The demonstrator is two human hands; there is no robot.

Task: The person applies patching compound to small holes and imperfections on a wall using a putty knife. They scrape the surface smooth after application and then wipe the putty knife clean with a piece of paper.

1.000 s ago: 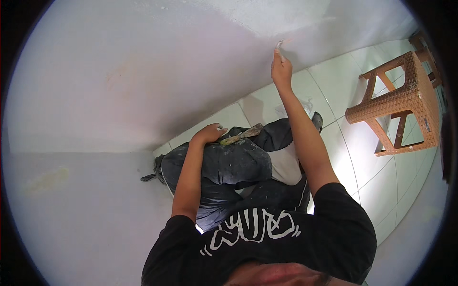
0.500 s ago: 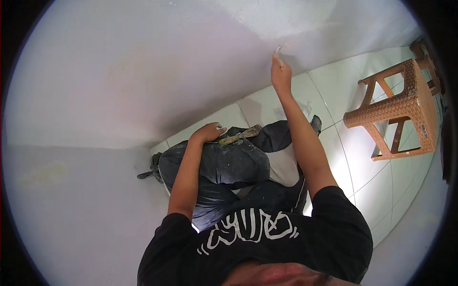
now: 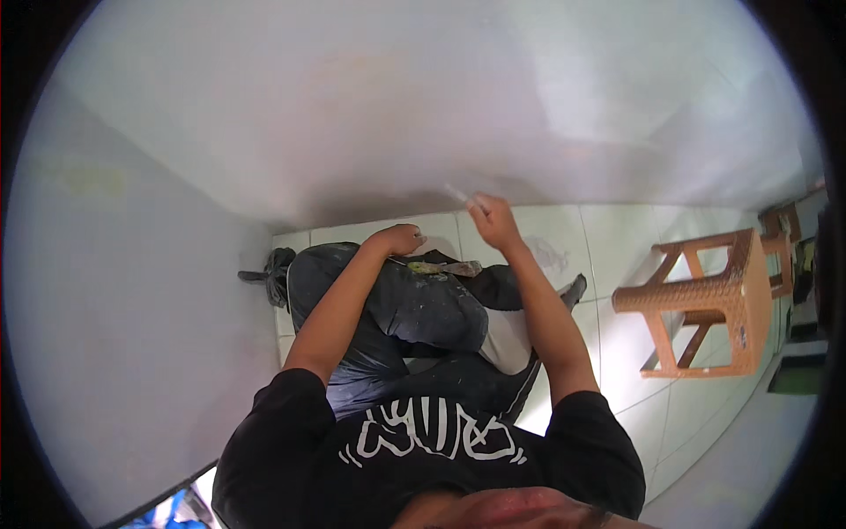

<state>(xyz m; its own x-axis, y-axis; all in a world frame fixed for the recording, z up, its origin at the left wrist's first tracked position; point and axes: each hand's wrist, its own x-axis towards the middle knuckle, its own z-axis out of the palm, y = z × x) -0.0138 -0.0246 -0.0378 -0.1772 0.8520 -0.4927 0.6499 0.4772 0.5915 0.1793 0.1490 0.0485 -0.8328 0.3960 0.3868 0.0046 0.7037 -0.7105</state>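
My right hand (image 3: pixel 493 220) grips a slim pale tool (image 3: pixel 456 192), blurred, with its tip raised in front of the white wall (image 3: pixel 370 115). My left hand (image 3: pixel 401 238) rests by my dark trousered knee, fingers curled; what they hold, if anything, is too small to make out. Just right of it a scraper (image 3: pixel 445 267) with a stained blade and yellowish handle lies on my dark, dust-marked trousers (image 3: pixel 397 309).
A woven-pattern brown plastic stool (image 3: pixel 723 300) lies on its side on the pale tiled floor (image 3: pixel 630 370) to the right. A dark plastic bag (image 3: pixel 278 275) is in the left corner where the walls meet. Dark items stand at the far right.
My right hand has pulled back down and left, away from the spot it was touching on the wall, still holding the pale tool. The view has turned; my left hand stays by my knee.
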